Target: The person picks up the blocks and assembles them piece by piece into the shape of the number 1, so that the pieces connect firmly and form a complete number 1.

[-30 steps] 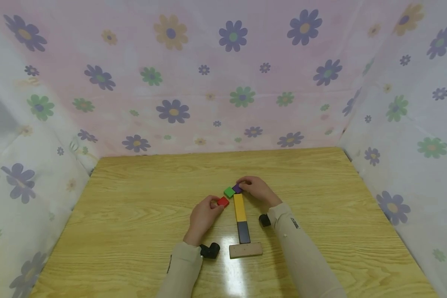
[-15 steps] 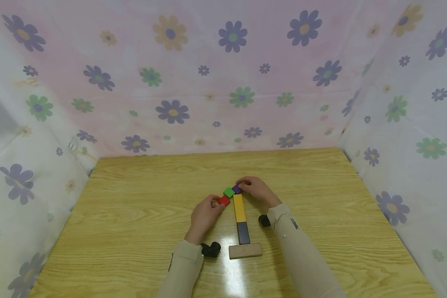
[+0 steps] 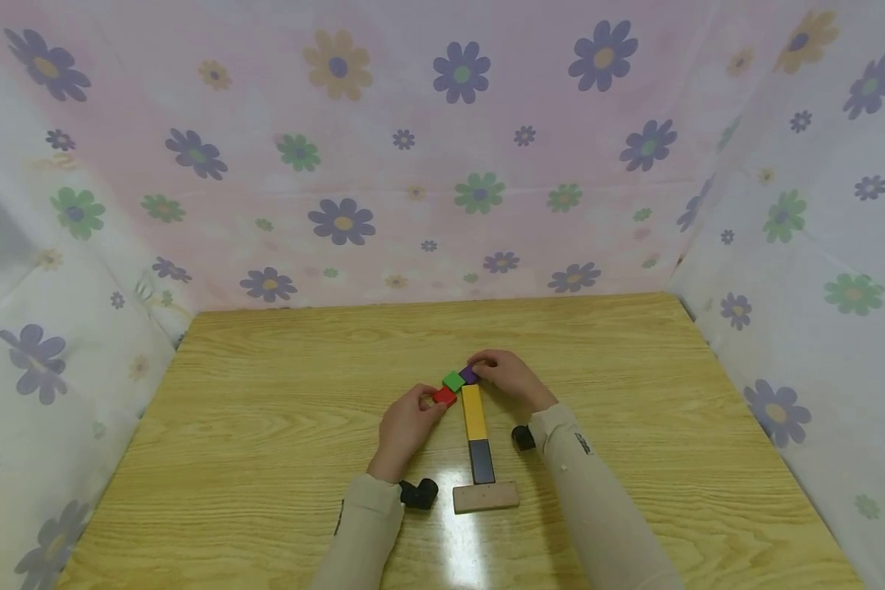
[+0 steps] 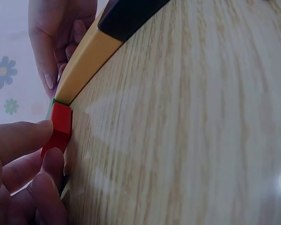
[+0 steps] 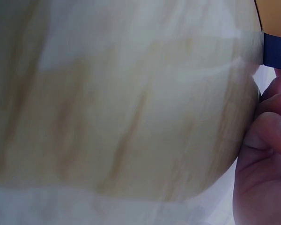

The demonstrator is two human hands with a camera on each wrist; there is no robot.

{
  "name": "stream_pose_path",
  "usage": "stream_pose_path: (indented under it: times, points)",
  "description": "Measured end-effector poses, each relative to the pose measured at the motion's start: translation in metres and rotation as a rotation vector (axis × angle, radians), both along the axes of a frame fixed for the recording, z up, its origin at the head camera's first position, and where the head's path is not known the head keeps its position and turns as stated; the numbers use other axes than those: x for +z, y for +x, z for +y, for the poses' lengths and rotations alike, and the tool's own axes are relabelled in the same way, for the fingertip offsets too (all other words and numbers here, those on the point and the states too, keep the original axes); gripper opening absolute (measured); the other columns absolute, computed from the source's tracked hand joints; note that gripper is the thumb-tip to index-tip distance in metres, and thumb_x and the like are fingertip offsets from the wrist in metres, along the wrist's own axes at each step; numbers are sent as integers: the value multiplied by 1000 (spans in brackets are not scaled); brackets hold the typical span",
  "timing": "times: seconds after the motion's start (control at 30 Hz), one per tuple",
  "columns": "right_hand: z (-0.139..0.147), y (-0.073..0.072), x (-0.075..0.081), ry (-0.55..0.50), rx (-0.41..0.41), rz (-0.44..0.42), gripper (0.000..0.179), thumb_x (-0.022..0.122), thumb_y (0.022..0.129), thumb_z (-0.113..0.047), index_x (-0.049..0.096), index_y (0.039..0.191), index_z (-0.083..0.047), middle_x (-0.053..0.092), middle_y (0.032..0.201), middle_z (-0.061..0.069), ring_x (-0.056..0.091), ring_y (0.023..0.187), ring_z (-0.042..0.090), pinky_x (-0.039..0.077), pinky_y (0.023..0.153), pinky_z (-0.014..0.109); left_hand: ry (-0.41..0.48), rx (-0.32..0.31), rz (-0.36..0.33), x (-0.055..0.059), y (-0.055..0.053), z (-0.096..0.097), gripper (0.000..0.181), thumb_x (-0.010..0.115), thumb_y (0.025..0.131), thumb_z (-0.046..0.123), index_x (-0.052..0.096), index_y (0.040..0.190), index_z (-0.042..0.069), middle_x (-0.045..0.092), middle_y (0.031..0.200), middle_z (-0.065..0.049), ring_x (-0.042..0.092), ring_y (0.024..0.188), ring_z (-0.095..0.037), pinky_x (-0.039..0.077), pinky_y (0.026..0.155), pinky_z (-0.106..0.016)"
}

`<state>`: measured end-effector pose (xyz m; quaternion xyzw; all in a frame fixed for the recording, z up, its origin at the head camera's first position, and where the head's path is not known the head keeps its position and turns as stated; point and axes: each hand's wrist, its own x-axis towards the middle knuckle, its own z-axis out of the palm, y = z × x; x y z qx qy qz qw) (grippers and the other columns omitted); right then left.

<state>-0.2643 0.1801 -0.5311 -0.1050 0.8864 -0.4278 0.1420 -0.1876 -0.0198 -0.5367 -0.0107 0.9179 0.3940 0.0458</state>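
Note:
My left hand pinches a small red block between thumb and fingers. In the left wrist view that red block sits at the end of the yellow block. A green block lies just beyond the red one, corner to corner in a slanting row. At the row's far right end is a purple block, held by the thumb and fingertips of my right hand. Below the row, the long yellow block meets a dark block, which runs down to a tan wooden block.
All the blocks lie on a wood-grain table. Black wrist devices jut inward beside both sleeves. A flowered cloth stands behind the table and along both sides.
My left hand has slid the red block slightly right and away from me, bringing it up against the green block. The right hand and the purple block have stayed in place.

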Motion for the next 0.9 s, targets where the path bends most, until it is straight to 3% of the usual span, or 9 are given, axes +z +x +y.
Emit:
stream_pose_path:
  times: [0.43, 0.9]
  points:
    - [-3, 2, -1, 6, -2, -1, 24, 51, 91, -21, 61, 111, -13, 58, 109, 3, 51, 95, 17, 38, 85, 36, -20, 3, 27, -2, 0, -1, 28, 61, 81, 37, 61, 105, 22, 51, 68, 7, 45, 54, -12, 32, 50, -29]
    - [-1, -1, -4, 20, -17, -7, 23, 51, 91, -23, 61, 111, -17, 57, 110, 1, 51, 95, 16, 39, 85, 36, 0, -15, 5, -1, 0, 1, 29, 60, 82, 37, 60, 105, 19, 53, 67, 6, 46, 54, -12, 34, 50, -29]
